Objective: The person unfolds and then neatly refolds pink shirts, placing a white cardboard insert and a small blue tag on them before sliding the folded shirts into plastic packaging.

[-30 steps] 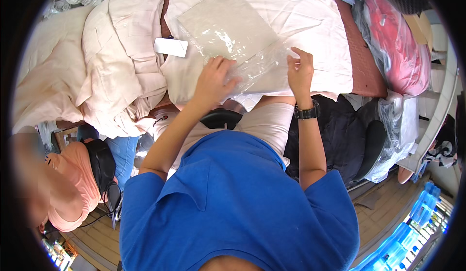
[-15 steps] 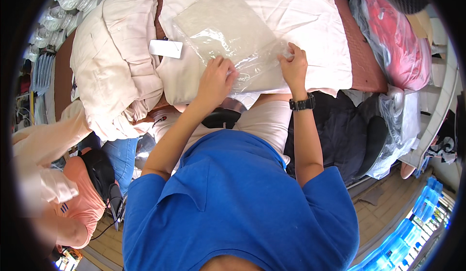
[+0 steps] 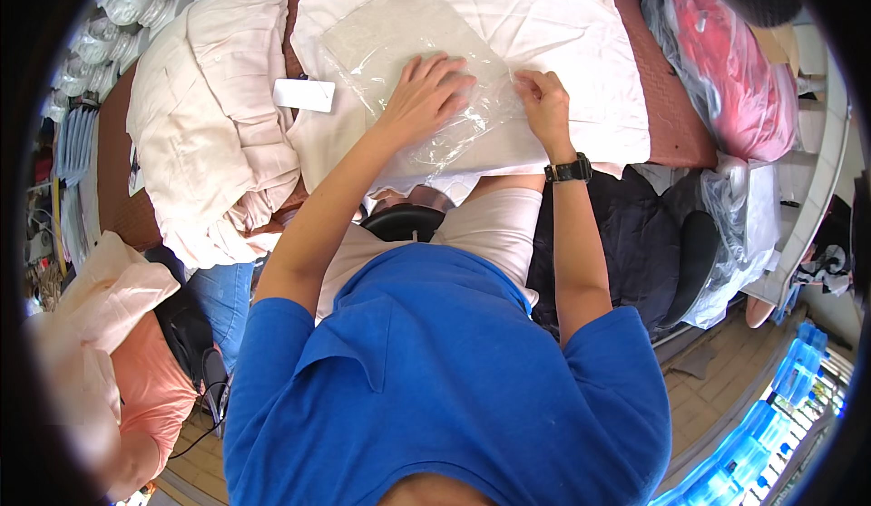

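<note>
A clear plastic bag (image 3: 408, 43) with a flat pale insert lies on a cream garment (image 3: 562, 34) spread over the brown table (image 3: 667, 107). My left hand (image 3: 425, 89) presses flat on the bag's lower part, fingers spread. At the bag's right edge my right hand (image 3: 543, 100), with a black watch on its wrist, pinches the plastic.
A heap of cream garments (image 3: 209, 125) with a white tag (image 3: 305, 94) lies to the left. Bagged pink and red clothing (image 3: 735, 80) sits at the right. A person in an orange top (image 3: 136, 388) sits at lower left. Dark bundles (image 3: 635, 234) hang below the table edge.
Both hands have slid further up onto the bag. The left hand now lies flat on it, and the right hand has closed on its right edge.
</note>
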Demonstrator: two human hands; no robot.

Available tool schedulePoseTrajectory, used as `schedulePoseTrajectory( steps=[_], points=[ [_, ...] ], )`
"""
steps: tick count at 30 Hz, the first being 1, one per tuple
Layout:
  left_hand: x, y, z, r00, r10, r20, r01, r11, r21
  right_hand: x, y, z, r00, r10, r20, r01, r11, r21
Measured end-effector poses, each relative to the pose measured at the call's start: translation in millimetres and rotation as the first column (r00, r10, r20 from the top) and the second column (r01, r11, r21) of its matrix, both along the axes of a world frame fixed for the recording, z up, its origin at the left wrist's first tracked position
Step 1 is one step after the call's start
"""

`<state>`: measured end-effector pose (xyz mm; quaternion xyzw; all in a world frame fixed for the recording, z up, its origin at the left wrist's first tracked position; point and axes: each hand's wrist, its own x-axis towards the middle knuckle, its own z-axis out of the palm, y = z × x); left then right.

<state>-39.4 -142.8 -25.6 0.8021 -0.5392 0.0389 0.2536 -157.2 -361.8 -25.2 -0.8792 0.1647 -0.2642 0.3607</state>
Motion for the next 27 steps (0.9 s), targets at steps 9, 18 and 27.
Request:
schedulePoseTrajectory(
  steps=[9,18,27],
  points=[
    [11.0,-49.2,-17.2,0.986,-0.058,0.156,0.059,0.998,0.000,3.4,-8.9,-8.3,0.999,0.048,-0.018,-0.050,0.991,-0.127],
    [11.5,-48.6,-20.8,0.986,-0.049,0.162,0.042,0.998,0.045,1.9,-14.2,-3.6,0.993,0.121,0.001,-0.121,0.991,0.049],
    [11.3,-47.0,-19.5,0.986,-0.048,0.159,0.043,0.998,0.036,0.5,-11.8,2.6,0.989,0.146,-0.021,-0.146,0.989,0.028]
  ],
)
